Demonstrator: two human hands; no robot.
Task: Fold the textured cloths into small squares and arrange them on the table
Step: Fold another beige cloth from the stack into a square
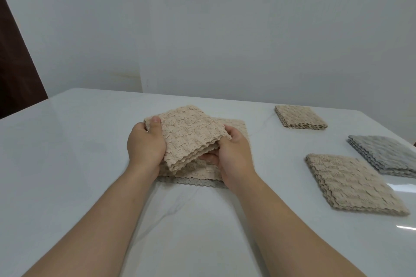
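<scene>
Over the middle of a glossy white table [67, 141], a folded beige cloth [186, 139] is gripped at both ends, the left hand [145, 148] and right hand [234, 155] curled round its edges. Beneath wait a flat beige cloth [236, 127] and a grey cloth [198, 182], seemingly unfolded. Three finished pieces sit at right: far beige square [300, 117], near beige square [353, 184], grey square [387, 153]. A pale wall [225, 29] stands behind.
</scene>
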